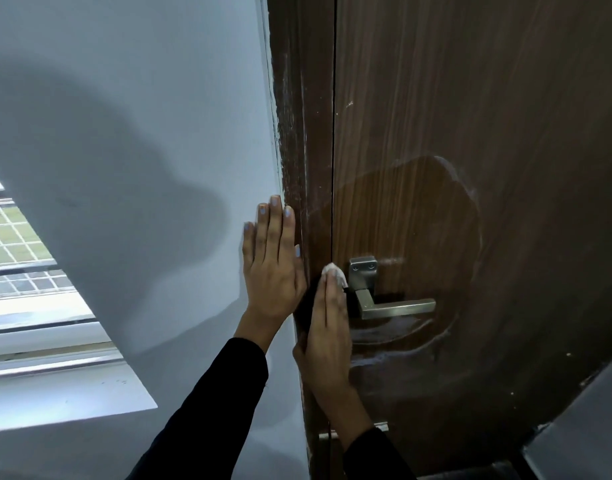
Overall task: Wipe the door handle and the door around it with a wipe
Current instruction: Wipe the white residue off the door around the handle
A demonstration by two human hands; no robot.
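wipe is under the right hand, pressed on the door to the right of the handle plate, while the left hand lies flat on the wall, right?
Not quite: the head view shows the wipe left of the handle plate, by the door's edge. The right hand presses it there; the left hand lies flat on the wall.

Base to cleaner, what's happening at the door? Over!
Left hand flat on wall. Right hand pressing wipe beside door handle. Nothing blocking.

Wall, window and door frame beside the doorway
A pale grey-white wall (131, 140) fills the left side, with a broad soft shadow (100, 174) across it. At lower left a window (17, 258) with a white grid behind the glass sits above a white sill (65, 393). A brown wooden door frame (299, 109) with whitish smears runs down the wall's edge. A grey panel (581, 420) shows at lower right
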